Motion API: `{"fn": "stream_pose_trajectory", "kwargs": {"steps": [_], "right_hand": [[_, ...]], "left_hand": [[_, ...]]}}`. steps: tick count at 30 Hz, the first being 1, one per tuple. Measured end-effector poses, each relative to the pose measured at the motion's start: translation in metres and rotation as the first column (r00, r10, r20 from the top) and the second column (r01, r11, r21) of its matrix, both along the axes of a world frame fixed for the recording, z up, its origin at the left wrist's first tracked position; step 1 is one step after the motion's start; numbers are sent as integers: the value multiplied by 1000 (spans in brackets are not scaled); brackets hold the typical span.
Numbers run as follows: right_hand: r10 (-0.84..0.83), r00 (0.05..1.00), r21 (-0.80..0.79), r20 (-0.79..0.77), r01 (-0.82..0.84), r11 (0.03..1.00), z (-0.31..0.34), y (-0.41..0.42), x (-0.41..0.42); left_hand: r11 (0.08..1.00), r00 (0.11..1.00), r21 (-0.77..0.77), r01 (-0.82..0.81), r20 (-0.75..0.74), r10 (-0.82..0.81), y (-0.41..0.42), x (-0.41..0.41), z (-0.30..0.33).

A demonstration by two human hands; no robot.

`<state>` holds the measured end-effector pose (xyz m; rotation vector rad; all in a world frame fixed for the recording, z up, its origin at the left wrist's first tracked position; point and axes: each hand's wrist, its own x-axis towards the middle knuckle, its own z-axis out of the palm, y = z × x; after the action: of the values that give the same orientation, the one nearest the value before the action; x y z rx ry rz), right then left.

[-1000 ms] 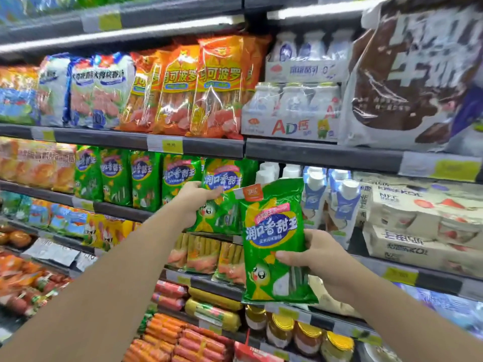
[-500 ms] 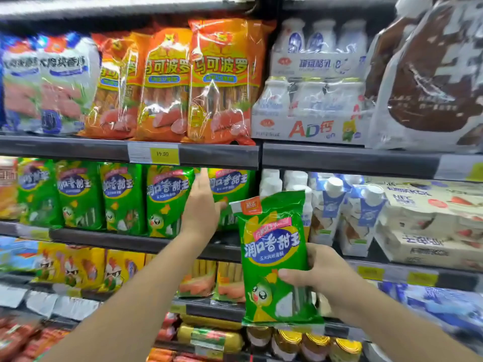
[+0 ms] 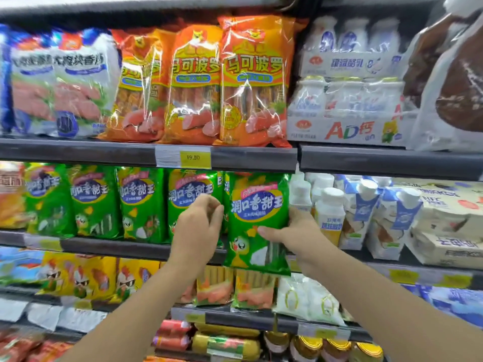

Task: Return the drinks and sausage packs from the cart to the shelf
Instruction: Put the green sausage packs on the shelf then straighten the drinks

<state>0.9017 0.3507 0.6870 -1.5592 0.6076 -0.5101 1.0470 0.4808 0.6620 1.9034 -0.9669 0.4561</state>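
Nearest us, both forearms reach up from below. Our right hand (image 3: 295, 235) grips a green sausage pack (image 3: 257, 220) by its right edge, thumb across the front; the pack's bottom hangs below the shelf lip (image 3: 115, 248). Our left hand (image 3: 198, 226) is half curled, fingertips on the neighbouring green packs (image 3: 192, 199), holding nothing. White drink bottles (image 3: 328, 212) crowd the right side. Orange packs (image 3: 254, 79) sit on the shelf above.

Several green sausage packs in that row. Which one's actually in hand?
The rightmost green pack, beside the white bottles: the right hand grips it, its bottom hanging below the shelf edge.
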Motion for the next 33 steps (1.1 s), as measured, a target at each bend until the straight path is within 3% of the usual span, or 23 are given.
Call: {"fn": "stream_pose_trajectory", "kwargs": {"steps": [2, 6, 9, 12, 15, 16, 18, 20, 23, 27, 30, 33], "right_hand": [[-47, 998, -30, 33, 48, 998, 3, 1, 20], [-137, 991, -77, -1, 137, 988, 9, 0, 53], [-176, 980, -161, -95, 159, 974, 12, -4, 66], [-193, 948, -414, -252, 75, 907, 20, -9, 65], [-280, 796, -696, -537, -230, 681, 36, -3, 56], [-312, 749, -717, -584, -296, 631, 39, 0, 54], [-348, 700, -712, -623, -324, 624, 39, 1, 55], [-357, 706, -707, -612, -286, 647, 34, 3, 56], [-343, 731, -736, -591, -313, 600, 23, 9, 45], [-320, 781, -769, -537, -296, 567, -6, -3, -13], [-417, 818, -741, -396, -17, 671, -21, -30, -64], [-507, 808, -730, -299, 149, 667, -31, -57, -90]], "left_hand": [[1000, 997, 19, 17, 74, -18, 12, -2, -4], [954, 947, 300, 25, 297, -118, 17, -3, -20], [902, 928, 432, -10, 339, -152, 9, -3, -24], [887, 931, 459, -46, 341, -128, -1, -5, -21], [872, 928, 480, -95, 361, -97, -9, -2, -21], [872, 917, 477, -108, 388, -98, -12, 1, -22], [870, 885, 480, -110, 445, -133, -17, 5, -27], [884, 864, 453, -113, 484, -137, -24, 6, -32], [890, 851, 429, -152, 515, -102, -30, 0, -31], [916, 890, 397, -52, 435, -138, -31, -17, -31], [937, 934, 326, 124, 282, -221, -38, -38, -23], [938, 975, 285, 197, 44, -218, -58, -56, -8]]}}
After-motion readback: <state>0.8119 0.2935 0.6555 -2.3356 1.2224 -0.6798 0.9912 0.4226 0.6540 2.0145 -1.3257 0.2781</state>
